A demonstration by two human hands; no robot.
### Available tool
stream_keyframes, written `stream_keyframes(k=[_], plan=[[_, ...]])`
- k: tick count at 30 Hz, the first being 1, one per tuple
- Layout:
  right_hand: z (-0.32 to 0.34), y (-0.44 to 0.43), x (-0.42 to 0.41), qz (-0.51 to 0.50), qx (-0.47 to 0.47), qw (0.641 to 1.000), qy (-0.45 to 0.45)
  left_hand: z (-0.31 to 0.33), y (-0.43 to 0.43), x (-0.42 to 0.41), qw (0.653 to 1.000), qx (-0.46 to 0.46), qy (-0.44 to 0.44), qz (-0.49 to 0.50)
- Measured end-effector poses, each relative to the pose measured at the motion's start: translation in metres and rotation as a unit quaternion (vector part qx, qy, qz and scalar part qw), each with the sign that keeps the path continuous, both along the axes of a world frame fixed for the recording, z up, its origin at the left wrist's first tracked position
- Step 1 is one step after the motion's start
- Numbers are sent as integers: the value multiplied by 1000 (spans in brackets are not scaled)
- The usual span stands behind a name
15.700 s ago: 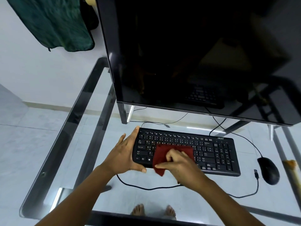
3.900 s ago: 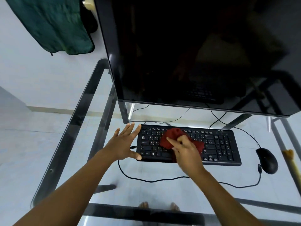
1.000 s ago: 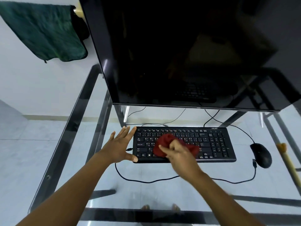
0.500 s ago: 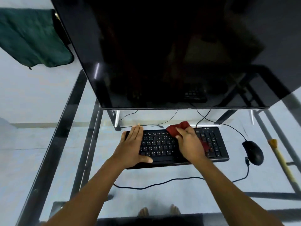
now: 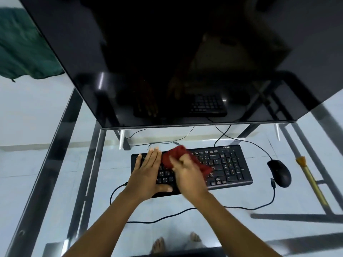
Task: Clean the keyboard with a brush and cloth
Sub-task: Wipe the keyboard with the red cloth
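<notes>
A black keyboard (image 5: pixel 226 164) lies on the glass desk under the monitor. My left hand (image 5: pixel 148 173) rests flat on its left end, fingers together, thumb hooked around the front edge. My right hand (image 5: pixel 187 173) presses a crumpled red cloth (image 5: pixel 176 154) onto the keys in the keyboard's middle, just right of my left hand. The cloth pokes out beyond my fingers and to the right of my palm. A brush (image 5: pixel 308 175) with a pale wooden handle and orange bristles lies on the desk at the far right, beyond the mouse.
A large black monitor (image 5: pixel 167 62) looms over the keyboard's far edge. A black mouse (image 5: pixel 279 172) sits right of the keyboard, its cable looping across the glass desk (image 5: pixel 111 182) in front. A green cloth (image 5: pixel 22 49) hangs at upper left. Bare feet show through the glass.
My right hand has slid the red cloth leftward along the keyboard's upper keys, from right of centre to beside my left hand. My left hand stays on the left end.
</notes>
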State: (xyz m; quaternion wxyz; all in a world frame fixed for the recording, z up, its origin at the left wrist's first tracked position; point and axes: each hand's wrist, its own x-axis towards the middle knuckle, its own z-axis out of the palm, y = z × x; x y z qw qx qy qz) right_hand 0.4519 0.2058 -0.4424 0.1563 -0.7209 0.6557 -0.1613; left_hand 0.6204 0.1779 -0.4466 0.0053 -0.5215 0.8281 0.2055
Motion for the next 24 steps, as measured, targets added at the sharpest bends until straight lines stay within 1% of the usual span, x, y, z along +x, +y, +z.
stream_keyframes(k=[1,2,3,5,7,8,9,10,11,13,14,15,16,17,19,20,21,22,24], plan=[[-2,8,4,56,1,998,14,0,-1,0,1000,-1,-3,-3],[-1,11,-2,79,-5,997,18,0,-1,1,1000,-1,-11,-8],[0,8,-16,60,-17,998,8,1,-1,2,1000,-1,-18,-13],[-1,-2,-56,-52,-35,998,3,3,-2,2,1000,0,-25,-18],[-3,-8,-99,-183,-22,982,23,9,-4,-5,999,-5,-32,-25],[-2,-9,-111,-231,-12,973,20,11,-5,-12,999,-7,-32,-29],[-2,-9,-113,-255,-11,967,12,13,-6,-21,999,-7,-27,-36],[-2,-7,-107,-247,-13,969,11,14,-6,-33,999,-3,-22,-44],[-3,-2,-97,-213,-19,977,14,15,-6,-45,998,1,-15,-53],[-2,12,-77,-90,-27,995,22,14,-4,-69,997,3,-7,-71],[0,16,-74,-32,-26,999,30,13,-3,-76,997,2,-8,-77],[2,15,-82,-3,-28,999,40,11,-1,-82,997,4,-11,-80],[6,10,-96,-18,-33,998,50,10,0,-86,997,4,-17,-80],[6,4,-113,-62,-47,996,54,8,1,-89,997,3,-24,-78],[4,-6,-148,-200,-49,978,41,7,3,-93,997,-4,-35,-74],[5,-7,-155,-246,-22,968,32,7,4,-97,997,-6,-37,-71],[4,-8,-152,-253,-17,967,22,6,5,-102,997,-7,-38,-68],[1,-6,-143,-225,-19,974,17,5,6,-108,997,-6,-38,-65],[2,6,-114,-108,7,994,9,4,8,-118,998,-1,-37,-58]])
